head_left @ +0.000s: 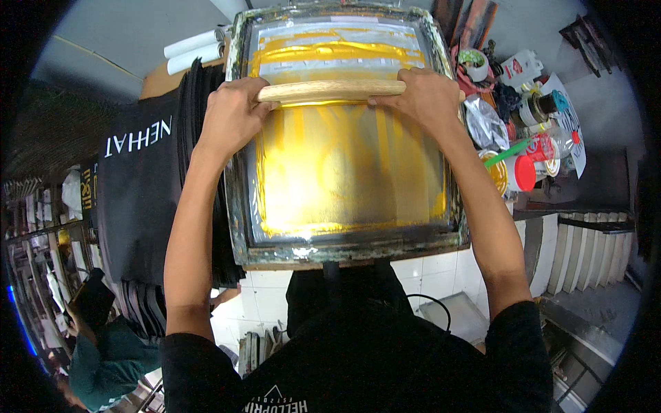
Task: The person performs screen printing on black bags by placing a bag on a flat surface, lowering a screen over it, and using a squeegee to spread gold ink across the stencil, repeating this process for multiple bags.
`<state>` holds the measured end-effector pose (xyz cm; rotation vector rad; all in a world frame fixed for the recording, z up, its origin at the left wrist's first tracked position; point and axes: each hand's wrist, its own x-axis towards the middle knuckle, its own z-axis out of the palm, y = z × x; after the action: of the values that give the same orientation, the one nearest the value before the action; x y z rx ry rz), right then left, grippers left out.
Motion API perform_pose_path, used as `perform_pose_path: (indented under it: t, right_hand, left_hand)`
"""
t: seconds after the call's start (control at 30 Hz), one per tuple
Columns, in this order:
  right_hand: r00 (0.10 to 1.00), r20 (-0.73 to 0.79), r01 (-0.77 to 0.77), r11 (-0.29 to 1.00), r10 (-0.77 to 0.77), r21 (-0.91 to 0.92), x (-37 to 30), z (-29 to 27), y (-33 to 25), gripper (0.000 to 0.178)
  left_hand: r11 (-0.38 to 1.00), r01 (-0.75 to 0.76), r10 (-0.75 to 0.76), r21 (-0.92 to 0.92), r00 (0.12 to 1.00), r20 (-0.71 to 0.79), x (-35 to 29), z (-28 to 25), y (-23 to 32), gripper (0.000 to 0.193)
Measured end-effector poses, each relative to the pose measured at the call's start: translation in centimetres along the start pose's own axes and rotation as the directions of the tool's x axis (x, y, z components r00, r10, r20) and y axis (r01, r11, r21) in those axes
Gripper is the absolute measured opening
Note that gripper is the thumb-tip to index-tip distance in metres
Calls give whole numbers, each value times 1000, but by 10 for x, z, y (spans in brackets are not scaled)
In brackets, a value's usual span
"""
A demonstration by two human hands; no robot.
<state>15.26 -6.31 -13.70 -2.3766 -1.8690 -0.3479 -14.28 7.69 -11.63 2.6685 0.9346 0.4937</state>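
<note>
Both my hands grip a wooden-handled squeegee that lies crosswise over a screen printing frame. My left hand is closed round its left end, and my right hand round its right end. The squeegee's lower edge meets the mesh, which is coated in yellow ink below it. A thick ridge of yellow ink runs across the far part of the screen, beyond the handle. Whatever lies beneath the screen is hidden.
Black garments with white lettering are stacked at the left. Two white rolls lie behind them. Tubs, bottles and a red lid crowd the right side, with a green stick in an ink tub. Another person is at the lower left.
</note>
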Motion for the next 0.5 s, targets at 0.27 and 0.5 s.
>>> perform_pose_path:
  t: [0.27, 0.5]
  right_hand:
    - [996, 85, -15, 995, 7, 99, -87, -36, -27, 62]
    - [1000, -4, 31, 983, -31, 181, -170, -44, -39, 37]
  left_hand:
    - [998, 60, -60, 12, 997, 50, -84, -13, 43, 25]
    - [1000, -22, 22, 2, 999, 32, -161, -16, 76, 27]
